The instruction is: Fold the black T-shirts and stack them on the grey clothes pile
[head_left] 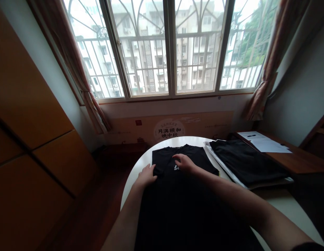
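Observation:
A black T-shirt (pixel 172 205) with a small white print lies spread on the white round table (pixel 133 174), neckline toward the window. My left hand (pixel 146 175) rests at the shirt's left edge by the sleeve, thumb and fingers apart. Over the chest, beside the white print, is my right hand (pixel 185 163), its fingers loosely bent and apart. It partly covers the print, and whether its fingertips touch the cloth I cannot tell.
To the right, a folded black garment (pixel 248 162) lies on white material. Behind it, papers (pixel 266 142) sit on a brown wooden surface (pixel 305 158). A printed banner or box (pixel 203 125) stands below the barred window. Wooden cabinet doors (pixel 52 157) are at left.

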Demonstrator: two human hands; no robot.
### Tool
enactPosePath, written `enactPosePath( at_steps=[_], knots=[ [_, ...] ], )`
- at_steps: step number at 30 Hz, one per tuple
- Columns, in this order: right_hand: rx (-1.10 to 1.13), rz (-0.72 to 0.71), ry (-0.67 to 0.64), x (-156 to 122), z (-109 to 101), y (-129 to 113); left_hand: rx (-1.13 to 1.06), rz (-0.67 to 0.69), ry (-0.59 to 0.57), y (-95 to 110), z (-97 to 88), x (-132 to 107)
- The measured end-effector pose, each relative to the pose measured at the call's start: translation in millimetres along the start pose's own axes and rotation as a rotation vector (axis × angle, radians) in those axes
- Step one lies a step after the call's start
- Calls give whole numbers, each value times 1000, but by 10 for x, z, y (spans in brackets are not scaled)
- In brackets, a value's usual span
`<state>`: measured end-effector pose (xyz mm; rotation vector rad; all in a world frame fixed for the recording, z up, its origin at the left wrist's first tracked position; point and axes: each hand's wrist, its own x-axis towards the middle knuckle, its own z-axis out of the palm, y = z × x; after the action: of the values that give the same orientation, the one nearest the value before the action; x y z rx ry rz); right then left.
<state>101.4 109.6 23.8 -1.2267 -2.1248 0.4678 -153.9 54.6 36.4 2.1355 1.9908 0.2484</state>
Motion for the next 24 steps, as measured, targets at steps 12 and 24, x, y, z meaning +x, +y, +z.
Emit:
enactPosePath(
  at_steps=[12,24],
  knots=[
    [-72,93,-162,1369,852,-303,138,-100,113,5,143,44],
    [-185,158,-240,1814,1239,-296,34,-142,179,-37,173,114]
  ],
)
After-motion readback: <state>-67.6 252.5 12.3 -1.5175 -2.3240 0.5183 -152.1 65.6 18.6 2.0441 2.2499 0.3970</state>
